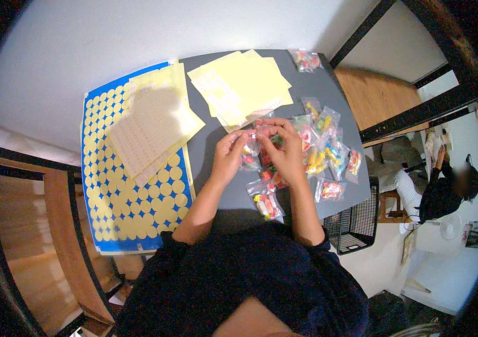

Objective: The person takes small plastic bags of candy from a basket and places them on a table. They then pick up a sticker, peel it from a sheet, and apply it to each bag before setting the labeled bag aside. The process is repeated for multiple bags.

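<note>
My left hand and my right hand meet over the dark grey table, fingertips pinching the top of a small clear plastic bag with colourful pieces inside. A small white piece shows between the fingertips. Around and beneath my right hand lie several similar bags, among them one with yellow pieces and one with blue and yellow pieces. Nearer my body rests another filled bag. Beyond my hands are overlapping pale yellow sticker sheets, some with small printed labels.
On the left, a blue sheet with round yellow stickers lies under more label sheets. Filled bags sit at the far right corner. A black plastic crate stands below the table's right edge. Another person is farther right.
</note>
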